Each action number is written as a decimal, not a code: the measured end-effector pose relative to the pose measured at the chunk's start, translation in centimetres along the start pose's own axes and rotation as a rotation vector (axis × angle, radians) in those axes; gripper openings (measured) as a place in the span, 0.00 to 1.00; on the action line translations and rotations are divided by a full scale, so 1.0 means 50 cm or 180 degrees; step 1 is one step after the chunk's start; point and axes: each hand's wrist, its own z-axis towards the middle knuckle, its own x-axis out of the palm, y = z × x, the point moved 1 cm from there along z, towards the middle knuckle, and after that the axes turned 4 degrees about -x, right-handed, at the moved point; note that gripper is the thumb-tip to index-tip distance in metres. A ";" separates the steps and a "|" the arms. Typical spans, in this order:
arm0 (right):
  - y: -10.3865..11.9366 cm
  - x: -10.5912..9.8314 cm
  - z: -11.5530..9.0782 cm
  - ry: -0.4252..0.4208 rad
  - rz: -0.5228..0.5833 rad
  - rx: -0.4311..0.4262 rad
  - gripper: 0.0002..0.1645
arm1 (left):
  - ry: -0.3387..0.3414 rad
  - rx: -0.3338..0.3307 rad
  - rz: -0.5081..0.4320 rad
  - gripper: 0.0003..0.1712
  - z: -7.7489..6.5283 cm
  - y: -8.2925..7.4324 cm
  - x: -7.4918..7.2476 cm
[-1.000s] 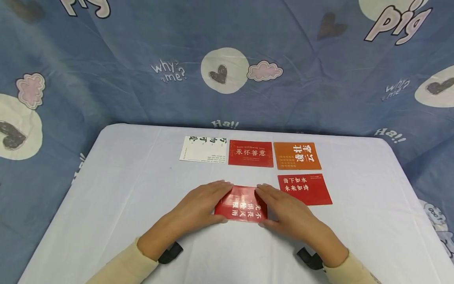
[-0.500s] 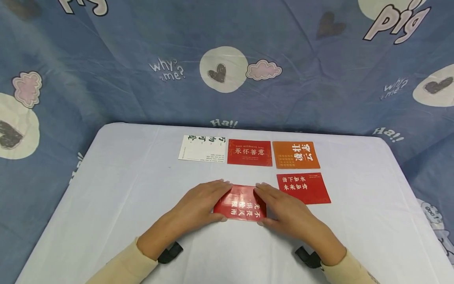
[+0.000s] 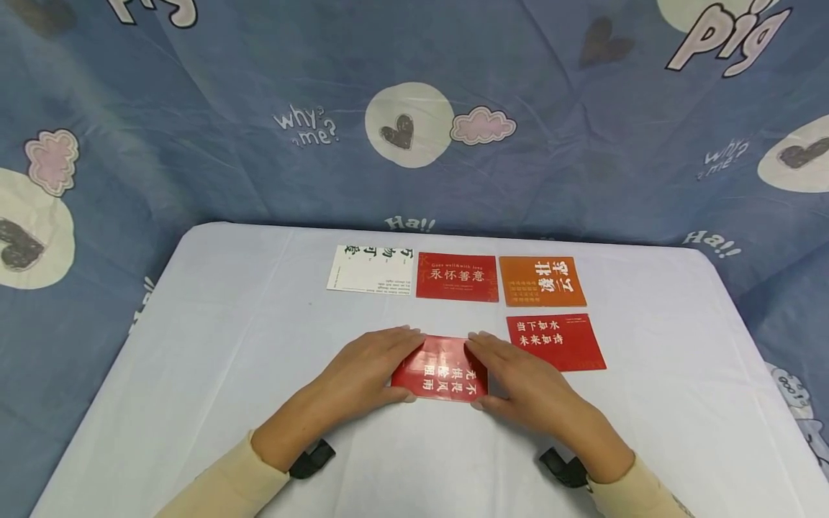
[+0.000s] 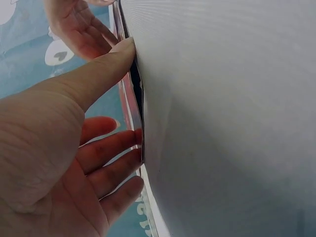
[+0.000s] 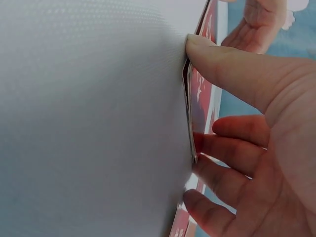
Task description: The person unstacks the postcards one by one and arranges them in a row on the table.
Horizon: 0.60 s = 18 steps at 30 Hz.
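A small stack of postcards with a red one on top lies near the middle of the table, its white characters turned upside down. My left hand grips its left end, thumb at the near edge and fingertips at the far one. At the opposite end my right hand holds it the same way. Thin layered edges with narrow gaps show beside the left thumb in the left wrist view and beside the right thumb in the right wrist view. The number of cards is unclear.
Along the back lie a white postcard, a red postcard and an orange postcard in a row. Another red postcard lies below the orange one, close to my right fingers. A blue patterned cloth hangs behind the white table.
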 end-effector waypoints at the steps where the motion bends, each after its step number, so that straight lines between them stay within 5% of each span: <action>1: -0.001 0.000 0.000 -0.0003 0.0003 -0.0003 0.58 | -0.0005 0.0003 0.0009 0.51 0.001 0.000 0.000; 18: -0.001 -0.009 -0.005 -0.0132 -0.0006 -0.0098 0.57 | -0.0093 0.0224 0.0147 0.51 0.004 -0.002 -0.003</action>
